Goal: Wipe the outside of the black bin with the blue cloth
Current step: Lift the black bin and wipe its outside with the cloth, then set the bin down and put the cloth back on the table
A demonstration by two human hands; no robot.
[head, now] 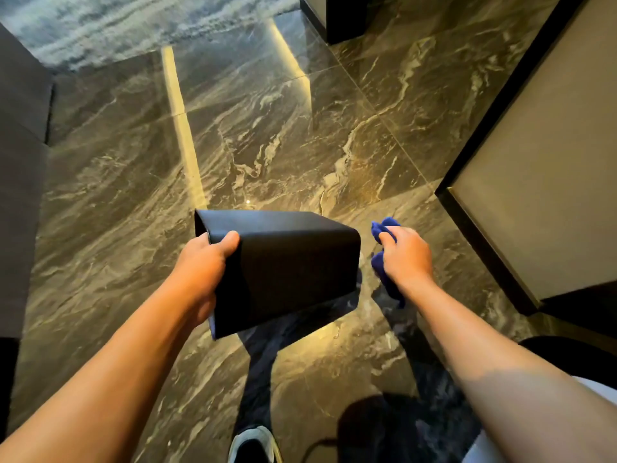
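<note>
A matte black rectangular bin hangs on its side above the floor, its open end pointing left. My left hand grips the bin at that open rim, thumb on the outer top face and fingers hidden inside. To the right of the bin, a short gap away, my right hand is closed around a bunched blue cloth. Cloth ends stick out above and below the fist. The cloth is not touching the bin.
Glossy dark marble floor lies below, with light streaks reflected in it. A beige wall panel with black skirting stands close on the right. Dark grey furniture lines the left. My shoe shows at the bottom.
</note>
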